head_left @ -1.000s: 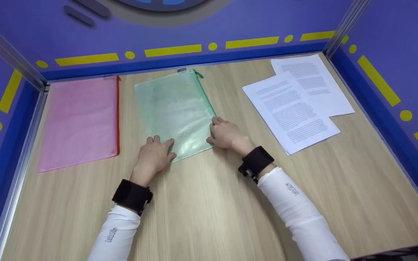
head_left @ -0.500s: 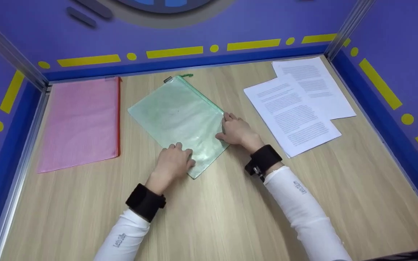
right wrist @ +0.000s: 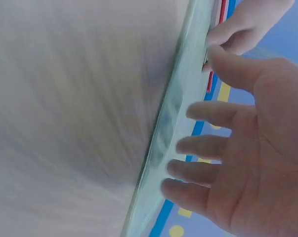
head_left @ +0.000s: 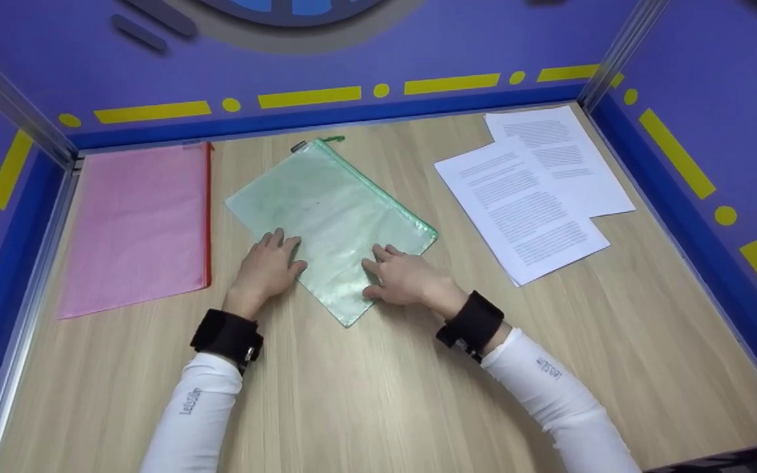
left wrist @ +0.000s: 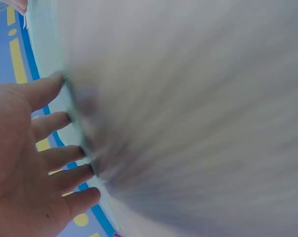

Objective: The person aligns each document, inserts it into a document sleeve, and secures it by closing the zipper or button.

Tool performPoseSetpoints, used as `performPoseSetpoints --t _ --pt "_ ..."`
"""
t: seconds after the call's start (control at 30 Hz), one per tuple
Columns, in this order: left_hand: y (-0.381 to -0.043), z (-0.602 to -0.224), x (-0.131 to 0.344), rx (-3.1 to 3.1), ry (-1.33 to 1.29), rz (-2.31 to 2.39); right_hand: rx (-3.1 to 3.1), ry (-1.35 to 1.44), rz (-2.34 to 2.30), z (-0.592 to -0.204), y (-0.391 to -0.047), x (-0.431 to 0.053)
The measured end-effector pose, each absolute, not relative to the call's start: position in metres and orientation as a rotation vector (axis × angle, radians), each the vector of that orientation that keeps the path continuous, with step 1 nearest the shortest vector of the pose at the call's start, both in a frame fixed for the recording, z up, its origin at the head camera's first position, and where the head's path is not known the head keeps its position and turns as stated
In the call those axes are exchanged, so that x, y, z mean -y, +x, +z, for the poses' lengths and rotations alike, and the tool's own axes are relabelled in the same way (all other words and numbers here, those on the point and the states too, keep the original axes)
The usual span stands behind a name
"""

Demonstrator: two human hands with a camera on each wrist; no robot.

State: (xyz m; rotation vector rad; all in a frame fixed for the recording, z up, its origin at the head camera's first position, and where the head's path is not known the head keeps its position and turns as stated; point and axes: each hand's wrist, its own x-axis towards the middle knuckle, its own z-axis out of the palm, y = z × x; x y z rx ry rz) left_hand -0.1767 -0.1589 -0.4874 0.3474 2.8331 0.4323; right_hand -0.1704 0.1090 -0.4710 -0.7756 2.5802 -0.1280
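Note:
A translucent green zip pouch [head_left: 326,210] lies turned at an angle on the table, its green zipper along the upper right side and one corner pointing toward the person. My left hand [head_left: 265,268] is at the pouch's lower left edge, fingers spread; in the left wrist view the fingertips of this hand [left wrist: 35,163] meet that edge. Over the lower right edge is my right hand [head_left: 408,279], its fingertips on the pouch's surface in the head view. The right wrist view shows the right hand [right wrist: 257,153] with fingers extended and apart.
A pink zip pouch [head_left: 138,223] with a red zipper lies to the left. Two overlapping printed paper stacks [head_left: 516,210] lie on the right. Blue-purple panels [head_left: 313,66] border the wooden table [head_left: 365,401] at the back and sides.
The green pouch has turned counterclockwise, its near corner swinging right. My left hand has since slid up and left along its edge; my right hand has left the zipper corner for the lower edge.

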Motion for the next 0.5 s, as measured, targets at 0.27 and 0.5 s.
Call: performPoseSetpoints --t 0.27,0.5 --pt "-0.167 -0.482 0.147 -2.857 0.361 0.382 -2.607 -0.723 -0.103 -0.473 -0.181 -0.121" --pt "-0.157 -0.483 0.132 -2.922 0.364 0.305 -2.599 -0.709 -0.157 -0.477 -0.200 -0.135"
